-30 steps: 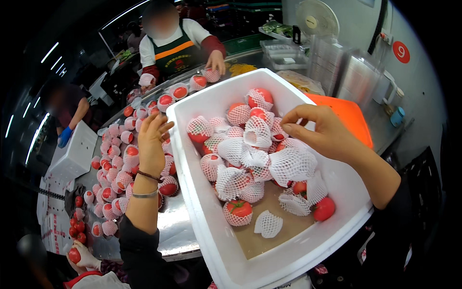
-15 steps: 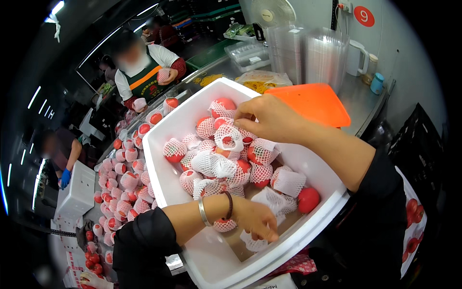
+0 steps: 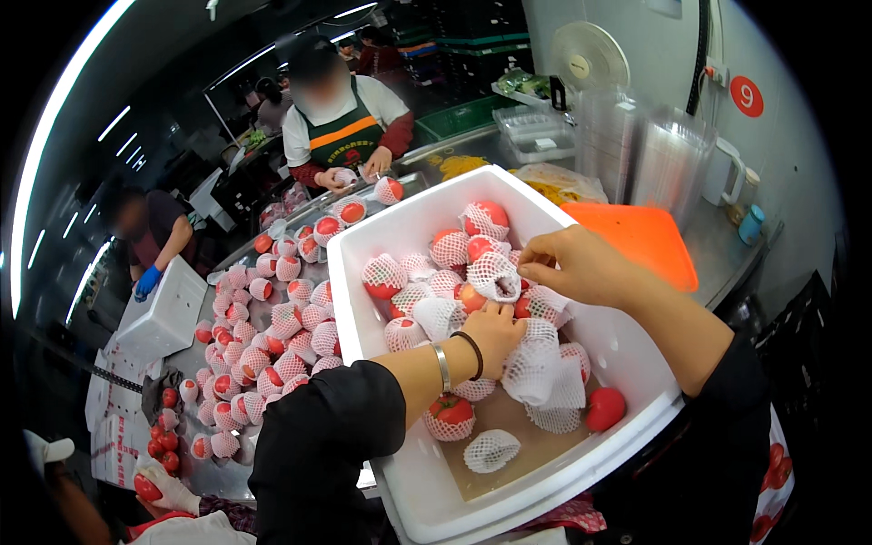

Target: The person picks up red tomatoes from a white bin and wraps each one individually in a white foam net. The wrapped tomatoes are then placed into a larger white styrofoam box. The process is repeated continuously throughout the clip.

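A white foam box (image 3: 536, 498) in front of me holds several tomatoes in white foam net sleeves. My left hand (image 3: 495, 338) reaches over its near wall; the bent fingers press among the netted tomatoes, their tips partly hidden. Beside them lies a red tomato (image 3: 470, 298). My right hand (image 3: 568, 263) comes over the right wall, fingers curled together next to an open-ended net sleeve (image 3: 495, 275); anything in them is hidden. Bunched foam nets (image 3: 531, 363) lie right of my left hand. A bare tomato (image 3: 606, 409) and a loose net sleeve (image 3: 491, 450) rest on the box bottom.
Netted tomatoes (image 3: 286, 320) cover the metal table to the left. An orange lid (image 3: 640, 254) lies behind my right arm, with clear plastic containers (image 3: 672, 159) beyond. A co-worker (image 3: 341, 136) stands opposite; another person's gloved hand (image 3: 168, 486) holds a tomato at lower left.
My left hand has moved from the box's near side onto the netted tomatoes. A loose net now lies on the bottom near where it was. The view has shifted, so things appear farther right.
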{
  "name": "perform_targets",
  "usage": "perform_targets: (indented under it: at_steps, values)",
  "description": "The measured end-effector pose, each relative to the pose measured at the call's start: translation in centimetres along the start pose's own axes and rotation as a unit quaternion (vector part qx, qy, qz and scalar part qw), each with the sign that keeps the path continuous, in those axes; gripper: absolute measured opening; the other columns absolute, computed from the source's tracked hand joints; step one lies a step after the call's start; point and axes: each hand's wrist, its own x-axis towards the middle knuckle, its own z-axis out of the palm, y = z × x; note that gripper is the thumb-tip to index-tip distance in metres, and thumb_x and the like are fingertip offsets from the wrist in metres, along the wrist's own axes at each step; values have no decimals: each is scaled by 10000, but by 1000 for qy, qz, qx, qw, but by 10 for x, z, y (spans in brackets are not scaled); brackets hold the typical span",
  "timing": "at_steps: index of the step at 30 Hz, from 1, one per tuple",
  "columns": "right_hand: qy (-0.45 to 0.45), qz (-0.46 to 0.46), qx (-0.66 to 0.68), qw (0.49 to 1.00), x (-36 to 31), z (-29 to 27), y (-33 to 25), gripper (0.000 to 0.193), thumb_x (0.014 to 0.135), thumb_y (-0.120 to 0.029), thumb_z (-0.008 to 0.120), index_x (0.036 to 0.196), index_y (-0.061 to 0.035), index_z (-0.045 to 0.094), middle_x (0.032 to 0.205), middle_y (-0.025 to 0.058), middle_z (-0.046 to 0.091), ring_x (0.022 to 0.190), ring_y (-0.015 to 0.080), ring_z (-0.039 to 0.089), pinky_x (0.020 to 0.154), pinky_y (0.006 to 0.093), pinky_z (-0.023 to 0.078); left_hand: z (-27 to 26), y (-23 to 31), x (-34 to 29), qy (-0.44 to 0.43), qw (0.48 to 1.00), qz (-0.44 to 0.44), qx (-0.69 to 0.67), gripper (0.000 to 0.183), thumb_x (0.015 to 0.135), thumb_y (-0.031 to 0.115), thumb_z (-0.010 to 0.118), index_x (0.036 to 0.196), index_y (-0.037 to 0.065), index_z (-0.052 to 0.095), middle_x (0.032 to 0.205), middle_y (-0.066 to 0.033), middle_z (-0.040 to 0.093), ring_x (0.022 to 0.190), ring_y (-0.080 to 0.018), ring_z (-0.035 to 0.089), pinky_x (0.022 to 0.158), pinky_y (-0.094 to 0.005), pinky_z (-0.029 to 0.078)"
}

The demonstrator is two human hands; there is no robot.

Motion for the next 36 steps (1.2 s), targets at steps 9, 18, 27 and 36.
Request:
perform_targets:
  at_steps: [9, 18, 27, 36]
  values:
    - [4, 70, 228, 971, 6, 7, 17, 532, 956, -467, 423, 1194, -14, 566, 1123, 140, 606, 1046, 208, 571, 893, 309, 437, -91, -20, -22, 84, 728, -7, -681, 631, 738, 124, 652, 1308, -7, 415, 1191, -105, 521, 1110, -177, 505, 963, -282, 394]
    - [-98, 210, 458, 858, 6, -2, 4, 660, 897, -530, 497, 1336, -45, 413, 1190, 104, 575, 1056, 186, 588, 880, 327, 485, -91, -14, -22, 335, 901, 132, -243, 801, 618, 6, 622, 1349, 4, 297, 1327, -199, 373, 1282, -330, 353, 1086, -389, 260]
    - [84, 0, 299, 950, 7, 10, 8, 695, 808, -349, 714, 1317, 11, 406, 1188, 165, 553, 1041, 211, 584, 861, 304, 495, -80, -30, -16, 163, 688, -30, -707, 617, 783, 101, 621, 1321, 33, 326, 1157, -82, 527, 1045, -153, 532, 860, -273, 447]
    - [174, -47, 50, 982, 5, 9, 1, 712, 756, -277, 737, 1312, -2, 389, 1221, 228, 527, 1092, 360, 549, 918, 393, 450, -77, -33, -10, 257, 637, -44, -725, 367, 995, 324, 369, 1226, 52, 455, 1111, -69, 569, 928, -139, 576, 726, -290, 490]
